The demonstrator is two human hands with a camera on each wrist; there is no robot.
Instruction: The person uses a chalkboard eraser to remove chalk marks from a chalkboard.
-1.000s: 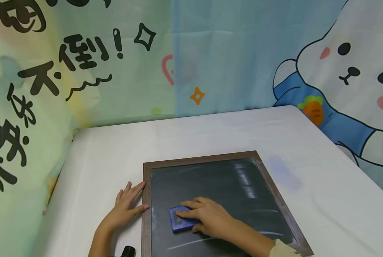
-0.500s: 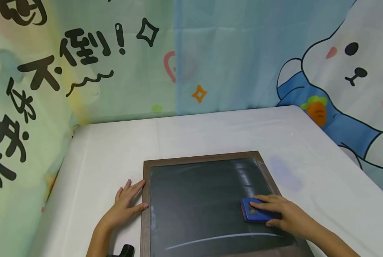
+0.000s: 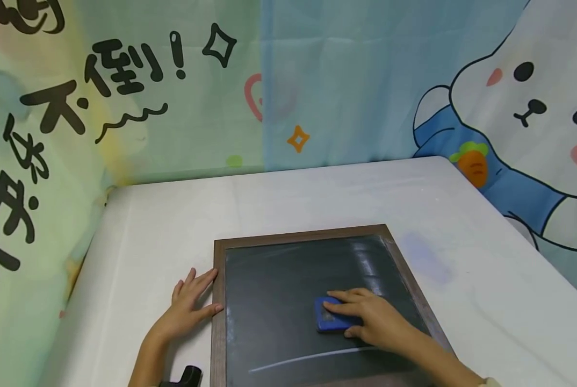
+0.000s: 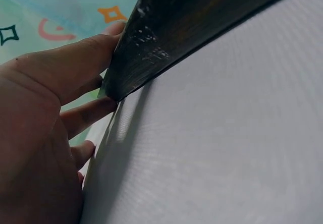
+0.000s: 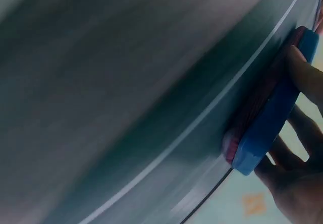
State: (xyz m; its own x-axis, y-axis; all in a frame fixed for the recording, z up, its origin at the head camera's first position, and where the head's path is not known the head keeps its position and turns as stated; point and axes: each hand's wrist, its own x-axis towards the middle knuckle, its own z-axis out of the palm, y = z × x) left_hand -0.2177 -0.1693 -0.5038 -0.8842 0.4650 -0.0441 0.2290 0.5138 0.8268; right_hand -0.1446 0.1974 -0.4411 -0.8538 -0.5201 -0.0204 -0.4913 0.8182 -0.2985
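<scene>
Blue chalkboard eraser (image 3: 334, 314): on the dark surface of the framed chalkboard (image 3: 274, 301), a little right of the board's middle as seen from the head. The right wrist view shows it side-on, blue body away from the board, reddish felt layer toward it.

Right hand (image 3: 375, 317): has hold of the eraser, thumb along the near side, fingers reaching over the top and far side; grasp only as wide as the eraser body.

White chalk line (image 3: 298, 360): long, slightly curved, nearer the person than the eraser and apart from it; rises gently to the right and passes toward the right forearm, which hides part of the board. Pale smears and a bright streak of reflected light also on the board.

Brown frame (image 3: 219, 328): borders the board. Left hand (image 3: 187, 301): fingers extended, thumb spread well away from them; fingertips and thumb tip touch the frame's left side. Grasps nothing.

Worktop (image 3: 163, 220): white, under the board; faint purple stain (image 3: 427, 258) to the right of the frame. Black object (image 3: 190, 376) beside the left forearm, cut off by the lower edge; identity unclear.

Behind: printed cloth (image 3: 337, 80) with black lettering, orange star (image 3: 298, 139), white cartoon animal in blue, carrot motif (image 3: 473, 167).
</scene>
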